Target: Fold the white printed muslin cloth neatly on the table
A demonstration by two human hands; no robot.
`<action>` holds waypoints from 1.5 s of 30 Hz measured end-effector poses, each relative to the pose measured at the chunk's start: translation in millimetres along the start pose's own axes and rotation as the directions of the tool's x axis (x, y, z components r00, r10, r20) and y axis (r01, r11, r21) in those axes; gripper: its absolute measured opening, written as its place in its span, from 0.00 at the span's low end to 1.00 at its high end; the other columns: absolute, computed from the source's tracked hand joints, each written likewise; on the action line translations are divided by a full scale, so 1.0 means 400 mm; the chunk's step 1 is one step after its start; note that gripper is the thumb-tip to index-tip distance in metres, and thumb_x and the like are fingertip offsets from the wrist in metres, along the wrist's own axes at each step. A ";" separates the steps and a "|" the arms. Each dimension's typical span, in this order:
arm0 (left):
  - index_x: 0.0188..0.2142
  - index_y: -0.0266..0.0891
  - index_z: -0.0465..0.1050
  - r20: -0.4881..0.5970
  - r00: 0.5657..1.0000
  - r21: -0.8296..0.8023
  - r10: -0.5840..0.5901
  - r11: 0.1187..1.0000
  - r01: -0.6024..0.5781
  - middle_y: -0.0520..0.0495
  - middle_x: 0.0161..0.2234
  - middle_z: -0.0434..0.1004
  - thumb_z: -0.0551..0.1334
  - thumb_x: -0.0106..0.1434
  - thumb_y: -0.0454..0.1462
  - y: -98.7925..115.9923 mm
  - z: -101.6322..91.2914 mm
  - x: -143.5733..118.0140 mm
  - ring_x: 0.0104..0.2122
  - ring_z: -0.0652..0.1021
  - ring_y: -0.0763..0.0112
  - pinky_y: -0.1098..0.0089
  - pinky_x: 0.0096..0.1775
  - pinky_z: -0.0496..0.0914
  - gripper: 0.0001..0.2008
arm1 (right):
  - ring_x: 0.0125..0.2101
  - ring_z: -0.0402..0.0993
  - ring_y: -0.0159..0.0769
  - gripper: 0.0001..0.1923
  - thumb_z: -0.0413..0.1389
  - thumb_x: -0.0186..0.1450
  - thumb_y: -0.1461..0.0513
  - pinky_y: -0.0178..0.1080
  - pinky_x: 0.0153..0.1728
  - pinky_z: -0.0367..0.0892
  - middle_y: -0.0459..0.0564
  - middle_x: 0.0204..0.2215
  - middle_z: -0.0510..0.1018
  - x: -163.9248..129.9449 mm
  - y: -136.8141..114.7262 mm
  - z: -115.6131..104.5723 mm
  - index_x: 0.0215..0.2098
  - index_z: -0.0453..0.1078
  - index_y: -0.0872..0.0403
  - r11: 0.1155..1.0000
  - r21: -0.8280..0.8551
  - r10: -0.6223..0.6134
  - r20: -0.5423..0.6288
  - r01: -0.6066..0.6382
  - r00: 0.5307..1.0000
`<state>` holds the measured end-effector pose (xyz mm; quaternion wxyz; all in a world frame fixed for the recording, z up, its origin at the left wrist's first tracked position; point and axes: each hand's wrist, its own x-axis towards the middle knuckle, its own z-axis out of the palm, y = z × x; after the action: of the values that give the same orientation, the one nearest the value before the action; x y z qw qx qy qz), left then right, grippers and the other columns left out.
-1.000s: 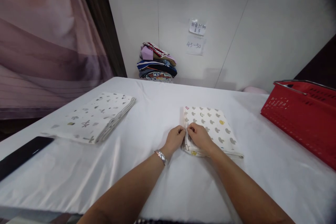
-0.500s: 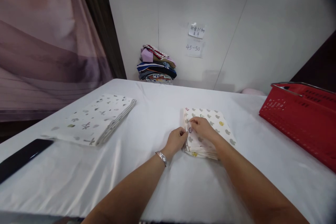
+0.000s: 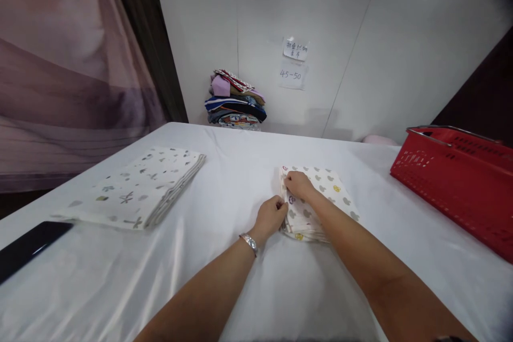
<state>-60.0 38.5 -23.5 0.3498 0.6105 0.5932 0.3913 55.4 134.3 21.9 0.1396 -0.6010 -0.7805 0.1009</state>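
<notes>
A folded white cloth (image 3: pixel 320 192) printed with grey, yellow, red and purple shapes lies on the white-covered table (image 3: pixel 236 181). Its left edge is pinched by my left hand (image 3: pixel 271 216), near the front corner; a silver bracelet is on that wrist. Farther back on the same edge, my right hand (image 3: pixel 298 184) has its fingers closed on the cloth, with the forearm passing over its front right part. The fingertips of both hands are partly hidden. Another folded white cloth (image 3: pixel 140 187), with grey and green prints, lies apart on the left.
A dark flat device (image 3: pixel 34 246) lies at the left front. On the right stands a red plastic basket (image 3: pixel 452 181) with a metal handle. Stacked folded fabrics (image 3: pixel 236 101) sit against the back wall, left of two paper notes (image 3: pixel 294 61). A pink curtain (image 3: pixel 72 64) hangs at left.
My right hand has shifted slightly back and left along the cloth's left edge, its fingers now closed there. My left hand stays at the edge. The whole view has moved a little.
</notes>
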 end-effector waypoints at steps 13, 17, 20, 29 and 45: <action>0.23 0.40 0.65 0.013 0.999 0.122 0.045 0.991 -0.047 0.54 0.19 0.68 0.53 0.59 0.40 0.006 -0.004 -0.003 0.21 0.67 0.74 0.73 0.25 0.57 0.10 | 0.42 0.68 0.34 0.10 0.49 0.62 0.66 0.34 0.45 0.59 0.51 0.39 0.75 -0.031 0.031 0.025 0.37 0.71 0.55 0.961 0.110 -0.245 -0.101 0.255 0.964; 0.23 0.40 0.64 0.022 0.997 0.182 0.072 0.981 -0.075 0.53 0.20 0.68 0.53 0.59 0.39 0.008 -0.004 -0.005 0.21 0.66 0.74 0.73 0.25 0.55 0.11 | 0.48 0.66 0.36 0.13 0.48 0.63 0.65 0.39 0.50 0.59 0.54 0.47 0.73 -0.067 0.043 0.036 0.44 0.70 0.55 0.936 0.156 -0.305 -0.086 0.315 0.948; 0.22 0.40 0.64 0.022 0.995 0.225 0.095 0.969 -0.097 0.53 0.20 0.68 0.53 0.60 0.39 0.009 -0.003 -0.007 0.21 0.66 0.73 0.72 0.25 0.54 0.11 | 0.54 0.63 0.38 0.16 0.46 0.65 0.64 0.41 0.54 0.57 0.55 0.53 0.69 -0.096 0.050 0.037 0.49 0.67 0.54 0.913 0.195 -0.350 -0.074 0.358 0.934; 0.23 0.39 0.66 0.034 0.993 0.311 0.114 0.943 -0.118 0.50 0.21 0.70 0.50 0.63 0.39 0.024 -0.004 -0.013 0.23 0.68 0.71 0.71 0.26 0.54 0.14 | 0.58 0.58 0.40 0.19 0.45 0.66 0.62 0.47 0.58 0.53 0.55 0.57 0.65 -0.119 0.056 0.044 0.53 0.66 0.54 0.898 0.197 -0.397 -0.024 0.394 0.917; 0.27 0.41 0.68 0.153 0.931 0.344 0.332 0.865 -0.366 0.51 0.26 0.72 0.55 0.58 0.36 0.042 0.010 -0.062 0.25 0.70 0.71 0.72 0.29 0.59 0.06 | 0.59 0.57 0.42 0.23 0.48 0.65 0.57 0.50 0.59 0.53 0.52 0.59 0.62 -0.193 0.134 0.000 0.57 0.63 0.50 0.893 0.241 -0.402 0.052 0.379 0.914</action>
<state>-48.4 13.0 -11.9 0.1792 0.7788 0.5192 0.3030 122.7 73.7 -2.9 0.1847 -0.4061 -0.8748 0.1888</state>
